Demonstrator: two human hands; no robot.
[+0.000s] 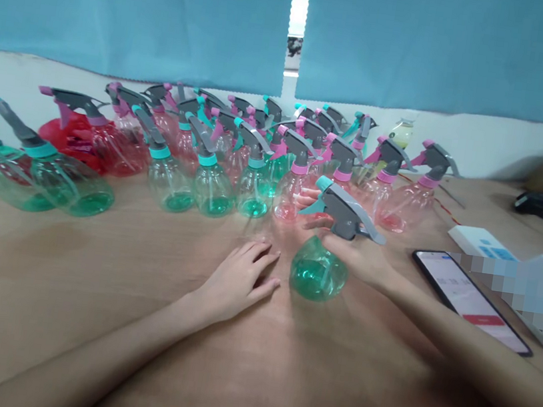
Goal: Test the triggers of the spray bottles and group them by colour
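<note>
Green spray bottle (318, 274) with a grey-and-teal head at four o'clock from centre, its neck wrapped by the fingers and thumb of the right hand (352, 255); whether its base touches the table (88, 285) is unclear. Left to right, similar bottles (214, 199) arc from nine to two o'clock, the left hand (235, 279) lies loosely spread, grasping nothing, at seven, and a phone (470, 299) is between three and four. Its smooth plastic looks light, slightly flexible and perhaps slippery, so the narrow neck seems the surest hold.
</note>
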